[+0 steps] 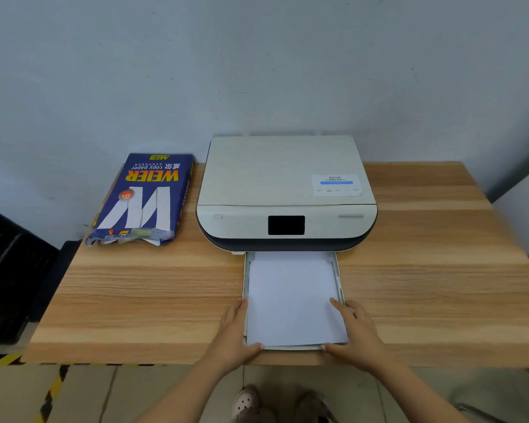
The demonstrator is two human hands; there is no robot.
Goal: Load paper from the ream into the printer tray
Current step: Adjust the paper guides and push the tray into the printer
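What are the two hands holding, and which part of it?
Nothing is truly gripped. The left hand and right hand press with straight fingers against the near corners of the printer tray and its paper, thumbs at the front edge.

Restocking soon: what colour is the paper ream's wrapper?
The ream wrapper is dark blue with white and orange print; head view.

wooden table point(425, 270) against pale wall point(257, 56)

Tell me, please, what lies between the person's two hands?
In the head view, the white paper stack in the pulled-out printer tray lies between the left hand and the right hand.
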